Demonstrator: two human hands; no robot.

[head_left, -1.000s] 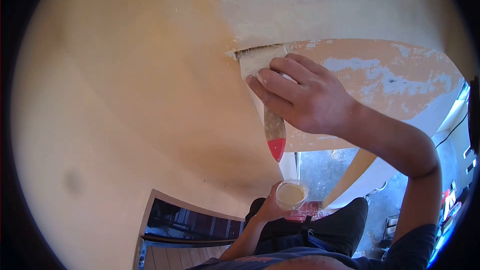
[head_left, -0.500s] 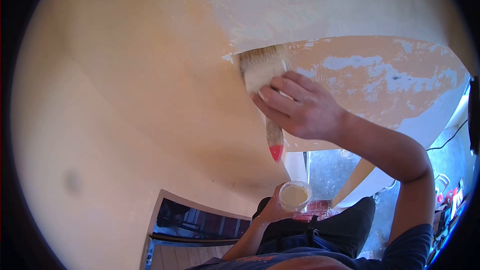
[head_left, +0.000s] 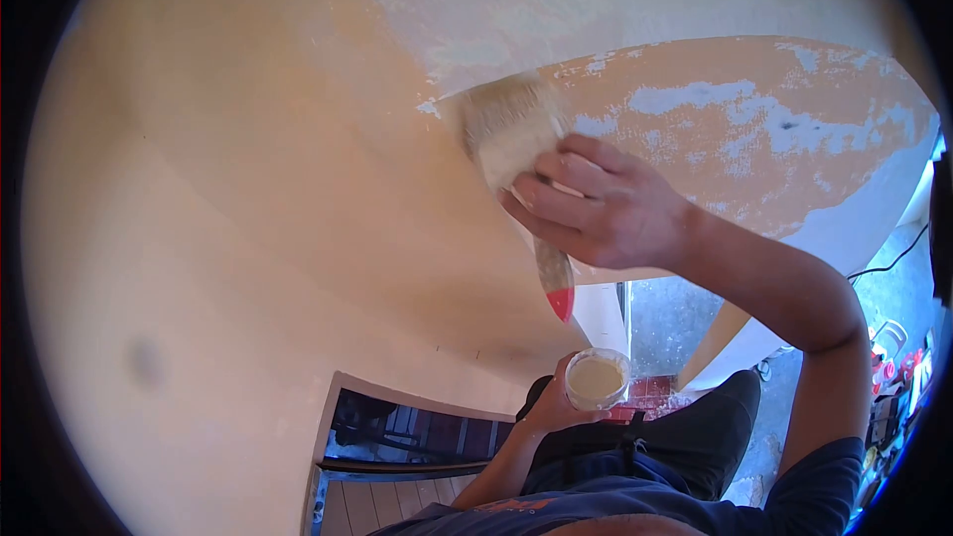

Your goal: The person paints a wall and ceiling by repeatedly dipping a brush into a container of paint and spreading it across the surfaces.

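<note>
In the head view, the right hand grips a wide brush, its fingers bent around the pale part between the bristles and the handle. The bristles point up and to the left, over the left end of a peach-coloured patch on the wall. They are blurred, so I cannot tell how firmly they meet the surface. The handle slants down below the fingers and ends in a red tip.

The left hand is closed around a clear cup and holds it low, in front of the body and below the brush, well apart from it. A pale, cream-coloured liquid shows inside the cup.

The peach patch carries ragged white marks, and a smooth whitish area lies above it. To the left the wall is a yellowish cream. Lower left, a framed opening shows dark shapes and pale boards. Beneath the cup are the person's dark trousers and blue shirt, with red tiles just beside the cup. A grey floor shows beyond, and a dark cable hangs at the far right.
</note>
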